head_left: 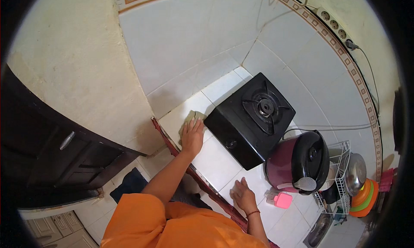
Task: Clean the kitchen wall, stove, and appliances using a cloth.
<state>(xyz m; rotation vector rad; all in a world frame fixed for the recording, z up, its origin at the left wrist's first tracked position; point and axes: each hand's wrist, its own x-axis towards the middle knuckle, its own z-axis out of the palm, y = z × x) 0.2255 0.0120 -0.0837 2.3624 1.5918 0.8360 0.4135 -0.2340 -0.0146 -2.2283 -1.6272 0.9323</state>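
Note:
My left hand [193, 136] lies flat, fingers spread, on a greenish cloth [191, 116] on the white tiled counter [212, 157], beside the left corner of a black single-burner gas stove [249, 118]. My right hand [243, 194] rests on the counter in front of the stove, its fingers partly curled, with nothing seen in it. Close to its right stands a small clear container with a pink lid [283, 200]. A maroon and black rice cooker [296, 162] is right of the stove, with a pale perforated rice spoon [305, 184] at its side.
Right of the cooker, a white wire dish rack [344, 183] stands near a metal lid [355, 173] and colored plastic ware [365, 199]. A power cord runs up to a socket strip [334, 25]. Tiled walls enclose the counter; a dark wooden door [58, 151] is at the left.

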